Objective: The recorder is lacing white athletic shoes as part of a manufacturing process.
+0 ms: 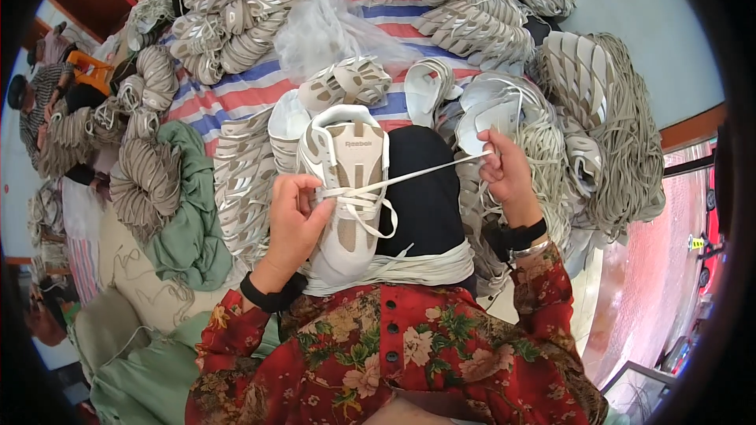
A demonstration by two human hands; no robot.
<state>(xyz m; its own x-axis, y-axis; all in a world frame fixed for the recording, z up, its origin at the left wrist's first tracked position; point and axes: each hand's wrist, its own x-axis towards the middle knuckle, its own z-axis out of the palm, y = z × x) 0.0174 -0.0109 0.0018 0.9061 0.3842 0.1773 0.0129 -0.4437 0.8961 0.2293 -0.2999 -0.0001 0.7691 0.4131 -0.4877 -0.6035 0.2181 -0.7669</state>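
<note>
A cream and beige sneaker upper (346,248) lies on my dark-clad lap, its heel opening away from me. A flat pale shoelace (429,169) is threaded across its front, and one loose loop hangs at the right side. My left hand (295,216) grips the left edge of the upper, thumb and index finger beside the crossed lace. Off to the right, my right hand (510,177) pinches the lace's end, and the lace runs straight between it and the upper. A bundle of pale laces (425,267) lies across my lap.
Stacked uppers (244,181) stand to the left, more uppers (579,79) with hanging laces to the right. Clear plastic (331,31) lies on the striped sheet (260,83). Green cloth (189,220) covers the left floor. Other people (39,94) sit at the far left.
</note>
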